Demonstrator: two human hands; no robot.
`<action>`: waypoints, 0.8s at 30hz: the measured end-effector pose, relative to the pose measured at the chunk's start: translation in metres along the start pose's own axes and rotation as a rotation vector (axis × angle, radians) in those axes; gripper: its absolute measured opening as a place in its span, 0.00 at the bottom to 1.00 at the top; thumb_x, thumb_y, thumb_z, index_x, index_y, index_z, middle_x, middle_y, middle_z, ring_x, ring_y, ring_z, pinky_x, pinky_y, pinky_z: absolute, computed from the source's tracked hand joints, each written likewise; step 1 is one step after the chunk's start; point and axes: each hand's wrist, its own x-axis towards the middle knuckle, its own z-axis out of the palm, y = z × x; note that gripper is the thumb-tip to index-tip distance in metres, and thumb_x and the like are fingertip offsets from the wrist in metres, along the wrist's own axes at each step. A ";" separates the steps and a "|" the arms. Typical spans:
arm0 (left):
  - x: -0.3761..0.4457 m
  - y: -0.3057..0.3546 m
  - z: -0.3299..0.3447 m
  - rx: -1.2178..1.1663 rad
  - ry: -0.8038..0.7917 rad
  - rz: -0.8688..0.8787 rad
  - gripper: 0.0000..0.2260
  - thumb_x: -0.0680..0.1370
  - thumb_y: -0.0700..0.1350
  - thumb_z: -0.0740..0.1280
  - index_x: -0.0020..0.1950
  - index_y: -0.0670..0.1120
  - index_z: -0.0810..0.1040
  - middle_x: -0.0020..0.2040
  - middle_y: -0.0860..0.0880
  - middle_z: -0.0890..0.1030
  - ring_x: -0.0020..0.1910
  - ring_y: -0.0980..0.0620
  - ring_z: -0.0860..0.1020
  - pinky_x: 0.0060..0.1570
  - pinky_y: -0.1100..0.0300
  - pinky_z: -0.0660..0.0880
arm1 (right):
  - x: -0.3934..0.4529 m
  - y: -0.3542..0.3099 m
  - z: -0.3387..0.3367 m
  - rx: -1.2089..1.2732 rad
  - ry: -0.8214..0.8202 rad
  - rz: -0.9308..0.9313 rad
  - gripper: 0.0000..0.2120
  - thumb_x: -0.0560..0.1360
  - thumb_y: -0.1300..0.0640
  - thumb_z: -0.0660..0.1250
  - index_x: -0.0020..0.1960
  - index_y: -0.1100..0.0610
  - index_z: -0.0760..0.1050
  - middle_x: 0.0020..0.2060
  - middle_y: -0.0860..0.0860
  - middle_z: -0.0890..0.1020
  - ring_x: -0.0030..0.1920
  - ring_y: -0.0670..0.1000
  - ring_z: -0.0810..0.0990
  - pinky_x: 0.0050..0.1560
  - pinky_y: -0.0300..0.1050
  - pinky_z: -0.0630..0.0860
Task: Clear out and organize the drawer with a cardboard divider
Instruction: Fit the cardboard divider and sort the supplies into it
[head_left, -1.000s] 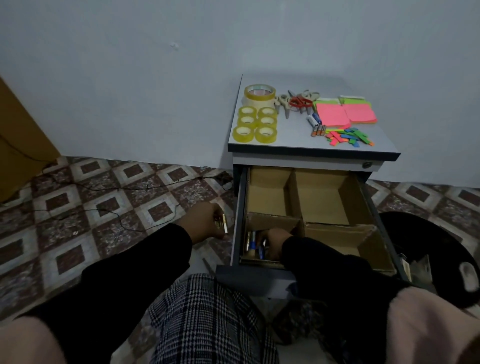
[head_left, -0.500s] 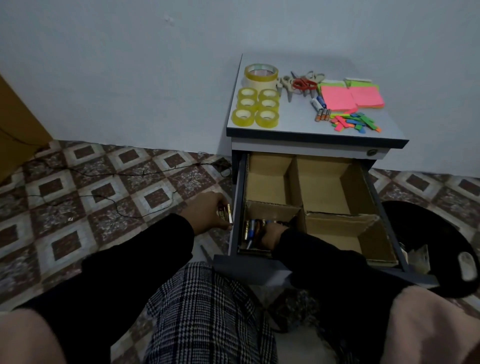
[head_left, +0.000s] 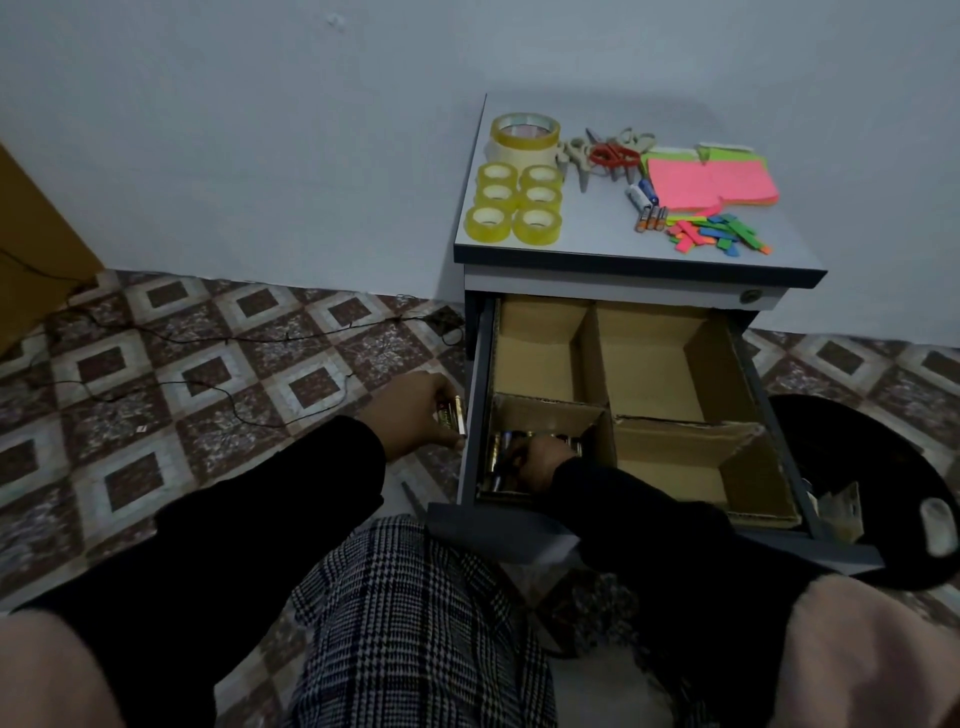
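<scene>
Little has shifted over the last second: both hands keep their stations, and only the viewpoint has drifted, setting the cabinet lower and further right.

Right hand (head_left: 540, 462): down in the near-left compartment of the cardboard divider (head_left: 597, 415), fingers curled among the batteries (head_left: 501, 457) lying there. Whether it pinches one or only sorts them cannot be told; the fingertips are hidden.

Left hand (head_left: 415, 410): outside the drawer (head_left: 480, 395), just beside its left wall, fingers closed round a small bundle of gold batteries (head_left: 453, 415).

Drawer: pulled open, divider seated inside in four compartments. Far-left, far-right and near-right compartments show bare cardboard. Only the near-left one holds anything.

Cabinet top (head_left: 597, 244), awaiting sorting:
- one large tape roll (head_left: 525, 134) and six small tape rolls (head_left: 514, 202) in two rows;
- scissors (head_left: 608, 156), red-handled pair on top;
- sticky notes (head_left: 714, 182), pink over green;
- loose batteries (head_left: 647, 208) beside them;
- coloured page flags (head_left: 719, 236) in a scatter.

Black bin (head_left: 883, 467) stands right of the drawer with scraps inside.

Assessment: batteries appear to be going in by handfuls, the left hand serving as the supply and the right arranging. With so little movement between frames, this step looks slow and mid-way. Filling has barely begun; three compartments and most of the cabinet-top stock remain.
</scene>
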 end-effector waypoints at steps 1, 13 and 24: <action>0.000 0.001 0.000 -0.006 -0.002 0.005 0.24 0.69 0.45 0.76 0.61 0.41 0.75 0.60 0.44 0.77 0.49 0.49 0.76 0.49 0.61 0.71 | 0.000 -0.001 0.001 -0.014 0.012 -0.008 0.18 0.78 0.63 0.59 0.66 0.58 0.73 0.64 0.56 0.76 0.62 0.56 0.75 0.62 0.45 0.71; 0.002 -0.004 0.004 -0.048 -0.011 -0.002 0.24 0.68 0.46 0.77 0.60 0.41 0.75 0.59 0.45 0.77 0.43 0.53 0.74 0.45 0.62 0.69 | -0.010 0.005 -0.009 0.083 0.077 0.030 0.14 0.78 0.62 0.59 0.61 0.62 0.76 0.57 0.57 0.79 0.57 0.55 0.77 0.56 0.44 0.73; 0.004 -0.006 0.001 -0.043 -0.002 -0.012 0.23 0.68 0.47 0.76 0.60 0.42 0.75 0.58 0.45 0.78 0.53 0.49 0.76 0.50 0.61 0.71 | -0.017 0.003 -0.015 -0.185 -0.067 0.083 0.18 0.81 0.57 0.54 0.69 0.62 0.67 0.65 0.59 0.73 0.64 0.57 0.73 0.62 0.45 0.70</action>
